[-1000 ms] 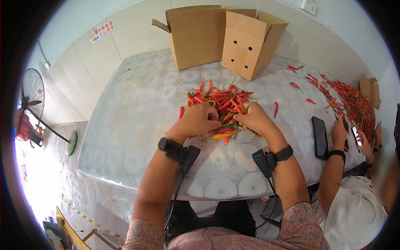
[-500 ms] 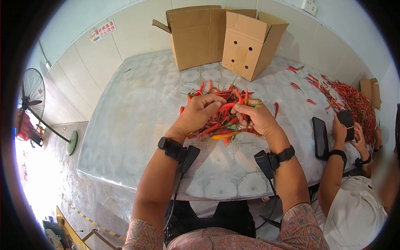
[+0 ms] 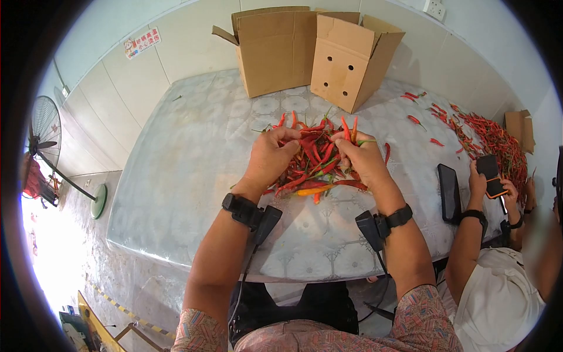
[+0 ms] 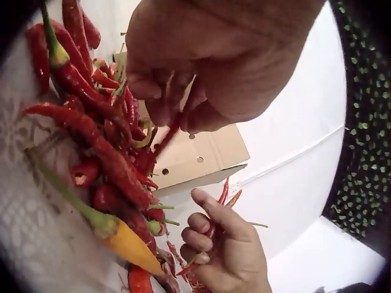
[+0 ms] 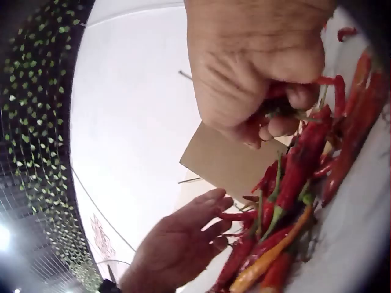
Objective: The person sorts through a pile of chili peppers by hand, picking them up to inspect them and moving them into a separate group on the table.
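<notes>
A heap of red chili peppers (image 3: 316, 170) lies on the table between the hands, with an orange-yellow chili (image 3: 314, 190) along its near side. My left hand (image 3: 270, 155), over the heap's left side, pinches a red chili (image 4: 169, 134) between thumb and fingertips, as the left wrist view shows. At the right side of the heap my right hand (image 3: 365, 159) holds several chilies (image 3: 346, 128) in curled fingers, two tips pointing up and a green stem sticking out to the right. The palm hides part of that bunch.
Two cardboard boxes (image 3: 275, 56) (image 3: 343, 70) stand behind the heap. A larger chili mound (image 3: 495, 138) and loose chilies lie at the far right. A black phone (image 3: 450, 193) rests near another person's hands (image 3: 478, 182), which hold a black-and-orange device (image 3: 491, 176). A fan (image 3: 46, 135) stands left.
Both hands have risen from the near side of the heap and moved apart. The chilies in my right hand now point upward. The neighbouring person has lifted a device into view.
</notes>
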